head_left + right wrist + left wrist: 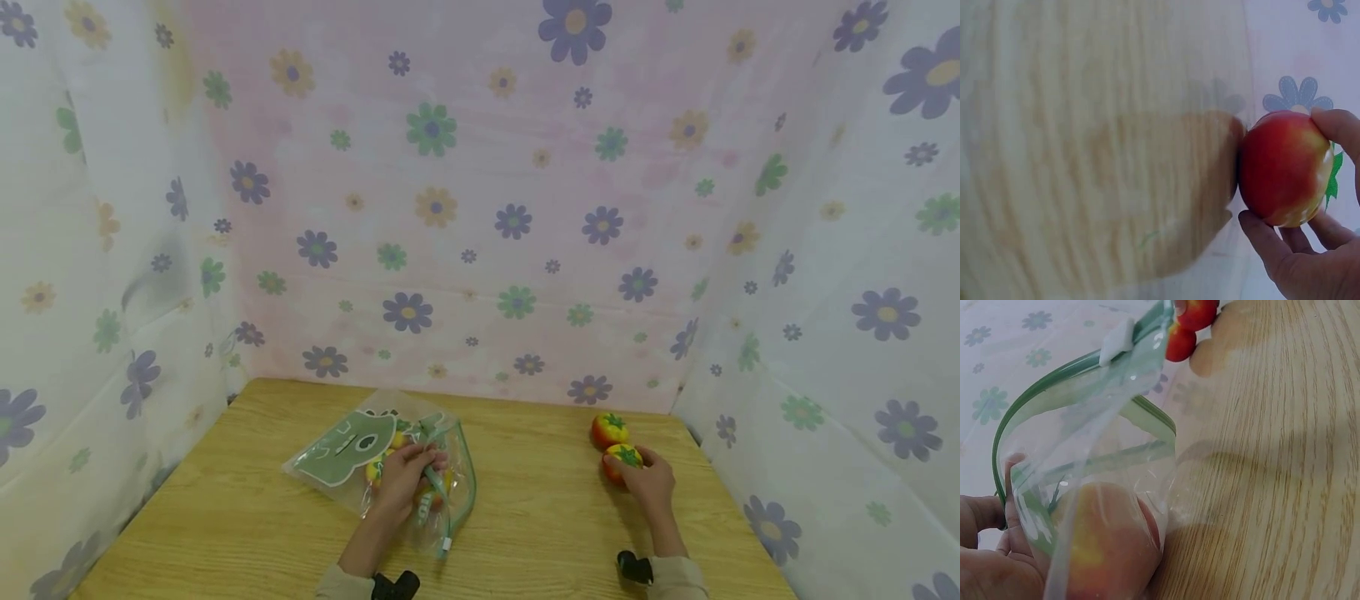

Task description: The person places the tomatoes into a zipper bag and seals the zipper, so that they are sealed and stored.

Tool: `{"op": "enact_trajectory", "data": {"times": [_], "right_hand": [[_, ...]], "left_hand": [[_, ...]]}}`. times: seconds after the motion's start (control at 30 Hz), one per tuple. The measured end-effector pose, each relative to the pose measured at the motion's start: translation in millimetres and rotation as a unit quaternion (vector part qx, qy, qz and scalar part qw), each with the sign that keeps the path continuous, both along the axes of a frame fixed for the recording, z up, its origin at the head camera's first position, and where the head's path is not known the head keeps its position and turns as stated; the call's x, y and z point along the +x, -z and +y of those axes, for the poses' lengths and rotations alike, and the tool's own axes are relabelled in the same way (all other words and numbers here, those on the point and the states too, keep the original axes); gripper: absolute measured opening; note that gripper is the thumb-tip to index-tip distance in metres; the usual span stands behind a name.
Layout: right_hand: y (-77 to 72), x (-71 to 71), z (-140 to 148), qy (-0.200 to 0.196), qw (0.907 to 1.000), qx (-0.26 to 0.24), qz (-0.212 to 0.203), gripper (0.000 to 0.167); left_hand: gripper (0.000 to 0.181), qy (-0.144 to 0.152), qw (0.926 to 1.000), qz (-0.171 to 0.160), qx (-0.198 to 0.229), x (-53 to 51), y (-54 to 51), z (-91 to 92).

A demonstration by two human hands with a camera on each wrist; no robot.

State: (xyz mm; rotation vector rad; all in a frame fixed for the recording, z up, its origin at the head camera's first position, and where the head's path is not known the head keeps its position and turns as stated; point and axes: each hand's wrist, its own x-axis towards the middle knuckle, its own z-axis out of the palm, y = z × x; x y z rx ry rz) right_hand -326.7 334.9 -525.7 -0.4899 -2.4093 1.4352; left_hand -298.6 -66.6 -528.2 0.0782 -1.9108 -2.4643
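My left hand (pixel 401 479) pinches the edge of a clear zip bag (pixel 337 454) with a green frog-like print, lying on the left half of the table. Inside the bag are several red and yellow toy tomatoes; one tomato (pixel 1110 544) shows large through the plastic in the left wrist view. The bag's green-rimmed mouth gapes there. My right hand (pixel 651 483) grips another toy tomato (pixel 1282 169) between thumb and fingers, at the table's right side. It appears to touch the tabletop. Just behind it stands a second loose tomato (pixel 609 429) with a green leafy top.
The wooden table (pixel 525 517) has a flower-printed cloth (pixel 465 250) hanging behind it and on both sides. A white zip slider (pixel 447 544) sits at the bag's near corner. A black wrist mount (pixel 635 567) is on my right wrist.
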Motion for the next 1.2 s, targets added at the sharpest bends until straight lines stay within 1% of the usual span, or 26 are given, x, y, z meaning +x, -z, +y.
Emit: {"op": "enact_trajectory", "data": {"times": [0.2, 0.37, 0.47, 0.63, 0.8, 1.0, 1.2], "right_hand": [[7.4, 0.7, 6, 0.007, 0.9998, -0.001, 0.018, 0.073], [11.4, 1.4, 13, -0.002, 1.0, -0.005, -0.002, 0.078], [11.6, 1.2, 16, -0.013, 0.9998, -0.008, -0.015, 0.08], [8.7, 1.1, 15, -0.027, 0.9992, -0.016, -0.024, 0.081], [6.0, 1.4, 13, -0.028, 0.9992, -0.011, -0.027, 0.079], [3.3, 2.0, 11, -0.027, 0.9992, -0.007, -0.029, 0.078], [4.4, 2.2, 11, -0.023, 0.9991, -0.003, -0.034, 0.08]], "left_hand": [[0.037, 0.005, 1.0, 0.005, 0.001, 1.2, -0.7, -0.1], [0.038, 0.006, 1.0, 0.001, 0.0, 2.3, -0.4, -0.3], [0.037, 0.005, 1.0, 0.003, 0.0, 2.3, -0.2, -0.6], [0.035, 0.0, 1.0, 0.008, -0.005, 0.7, 0.6, -1.6], [0.034, -0.001, 1.0, 0.008, -0.003, -0.6, 2.2, -2.6], [0.034, 0.0, 0.9999, 0.005, 0.009, -1.6, 2.2, -2.7], [0.042, 0.003, 0.9999, 0.003, 0.015, -0.1, 2.0, -2.8]]}}
